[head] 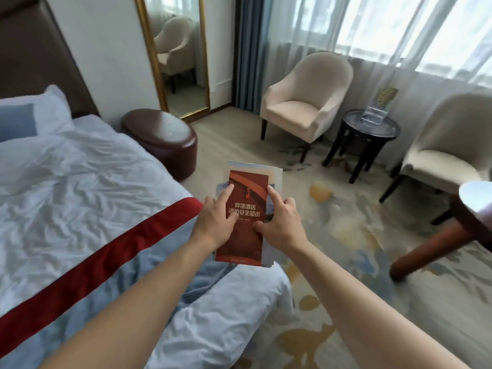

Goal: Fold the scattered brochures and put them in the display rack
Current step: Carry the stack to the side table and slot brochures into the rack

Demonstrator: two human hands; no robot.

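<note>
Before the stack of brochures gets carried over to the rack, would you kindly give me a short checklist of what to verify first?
1. Both hands on the stack: ok. The left hand and right hand press on the red folded brochure with white lettering.
2. Red brochure folded: ok, it shows as one narrow panel.
3. Stack squared up: not ok. The paler brochures underneath stick out past its top and right edges.
4. Rack located: ok. The clear plastic display rack stands on the round dark side table between the armchairs.
5. Rack has free room: cannot tell; too far and blurred.
6. No brochures left on the white bed: ok in the visible part.
</note>
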